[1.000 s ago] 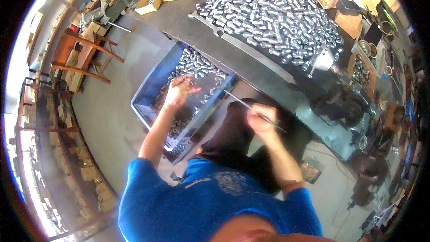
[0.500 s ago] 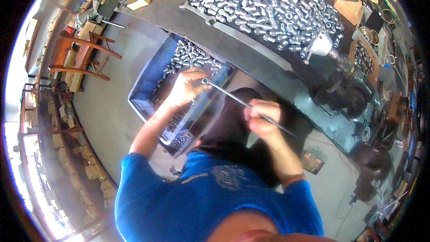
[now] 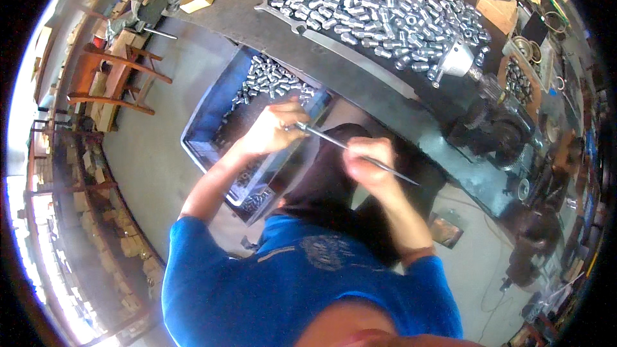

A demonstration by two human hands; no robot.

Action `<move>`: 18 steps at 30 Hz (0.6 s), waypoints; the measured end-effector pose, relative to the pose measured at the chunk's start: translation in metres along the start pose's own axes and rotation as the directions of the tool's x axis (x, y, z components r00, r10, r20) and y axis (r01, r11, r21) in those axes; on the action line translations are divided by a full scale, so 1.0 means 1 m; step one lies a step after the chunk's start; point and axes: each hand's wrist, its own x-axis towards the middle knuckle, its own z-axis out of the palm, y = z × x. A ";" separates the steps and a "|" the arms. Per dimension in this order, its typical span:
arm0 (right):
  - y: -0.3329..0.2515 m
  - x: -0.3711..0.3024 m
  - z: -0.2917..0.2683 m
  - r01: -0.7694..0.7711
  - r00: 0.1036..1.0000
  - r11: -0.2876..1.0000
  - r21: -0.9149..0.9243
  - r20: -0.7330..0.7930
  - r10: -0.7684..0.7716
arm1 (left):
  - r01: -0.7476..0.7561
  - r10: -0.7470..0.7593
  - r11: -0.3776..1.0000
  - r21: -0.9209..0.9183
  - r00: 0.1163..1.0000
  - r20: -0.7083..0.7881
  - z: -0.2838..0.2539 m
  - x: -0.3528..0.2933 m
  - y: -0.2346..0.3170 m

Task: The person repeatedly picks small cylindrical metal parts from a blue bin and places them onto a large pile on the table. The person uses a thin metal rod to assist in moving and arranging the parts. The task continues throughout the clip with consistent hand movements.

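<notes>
Right hand (image 3: 367,162) grip closed round thin metal rod (image 3: 350,149); left hand (image 3: 273,130) fingers pinch rod tip.

- The left hand (image 3: 273,130) closes around the tip of a thin metal rod (image 3: 357,152), above a blue tray (image 3: 207,130) of small metal cylinders.
- The right hand (image 3: 369,166) grips the rod's middle; the rod runs on toward 4 o'clock.
- At 12 o'clock, a dark tabletop (image 3: 360,74) carries a heap of silver cylinders (image 3: 379,6).
- A wooden chair (image 3: 109,80) stands at 10 o'clock.

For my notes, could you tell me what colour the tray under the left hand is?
The tray is blue, seen in the head view.
</notes>
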 end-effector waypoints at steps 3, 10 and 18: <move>0.012 0.011 0.012 0.045 0.998 0.994 -0.097 0.045 -0.041 | -0.063 0.064 0.997 -0.040 0.998 0.023 0.016 0.005 0.005; 0.004 -0.003 0.008 0.487 0.794 0.717 -0.499 -0.090 -0.602 | 0.299 -0.302 0.950 -0.092 0.953 -0.021 -0.024 0.014 -0.012; 0.014 -0.001 0.009 0.326 0.910 0.874 -0.361 -0.132 -0.394 | 0.269 -0.341 0.903 -0.334 0.922 -0.181 -0.039 0.017 -0.032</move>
